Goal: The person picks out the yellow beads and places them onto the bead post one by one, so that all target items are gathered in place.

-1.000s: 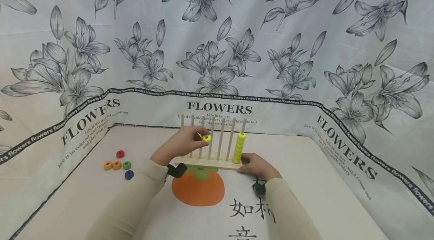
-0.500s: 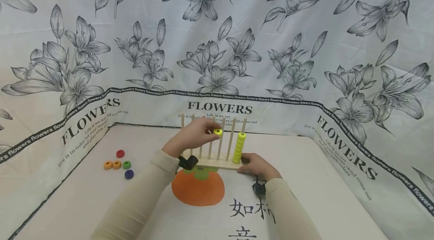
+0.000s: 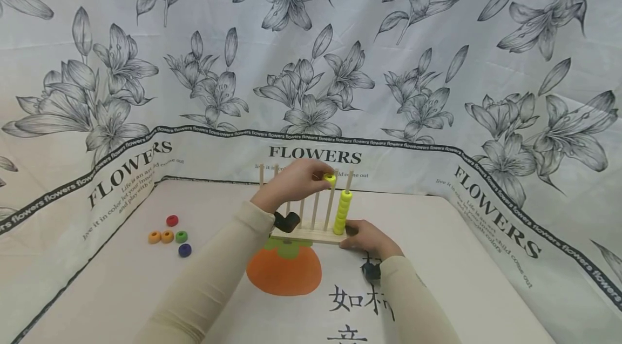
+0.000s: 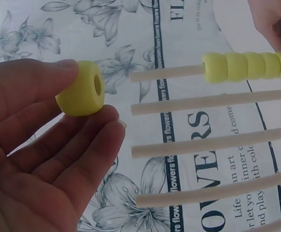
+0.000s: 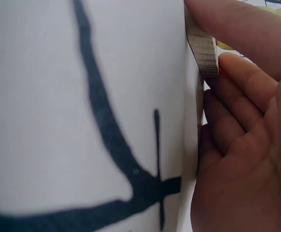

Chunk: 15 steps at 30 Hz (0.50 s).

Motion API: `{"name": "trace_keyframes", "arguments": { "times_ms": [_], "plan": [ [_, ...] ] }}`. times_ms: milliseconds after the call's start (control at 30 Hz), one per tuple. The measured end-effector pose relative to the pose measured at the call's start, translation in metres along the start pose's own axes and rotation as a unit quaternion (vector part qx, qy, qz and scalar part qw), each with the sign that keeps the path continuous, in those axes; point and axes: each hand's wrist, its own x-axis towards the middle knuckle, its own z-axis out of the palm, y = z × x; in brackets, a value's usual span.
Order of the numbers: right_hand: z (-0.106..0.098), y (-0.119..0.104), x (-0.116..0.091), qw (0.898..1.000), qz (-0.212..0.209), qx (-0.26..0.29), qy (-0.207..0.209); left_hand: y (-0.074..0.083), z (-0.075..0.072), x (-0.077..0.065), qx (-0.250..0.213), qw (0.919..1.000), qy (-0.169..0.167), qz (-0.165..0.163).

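My left hand (image 3: 298, 179) pinches a yellow bead (image 4: 82, 96) between thumb and fingertips, its hole facing the pegs in the left wrist view. The bead is held near the tops of the pegs, off to the left of the rightmost one. The wooden peg rack (image 3: 311, 234) has a row of upright pegs on a flat base. A stack of several yellow beads (image 3: 343, 211) sits on its rightmost peg. At the base's right end, my right hand (image 3: 369, 238) grips the wood, thumb and fingers on either side of the base end (image 5: 205, 53).
Loose beads lie on the table at left: a red bead (image 3: 172, 220), two orange beads (image 3: 154, 237), a green bead (image 3: 182, 236) and a blue bead (image 3: 184, 250). A floral cloth (image 3: 311, 90) hangs behind and around the table.
My left hand has moved right and upward with the yellow bead, from the middle pegs toward the stacked peg. My right hand and the rack have stayed put.
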Motion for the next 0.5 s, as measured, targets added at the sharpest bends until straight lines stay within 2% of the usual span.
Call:
{"name": "trace_keyframes", "arguments": {
  "times_ms": [500],
  "plan": [
    [-0.001, 0.002, 0.000, 1.000, -0.011, -0.007, 0.000, 0.017, 0.003, 0.035, 0.057, 0.9983, 0.004, 0.009]
  ]
}}
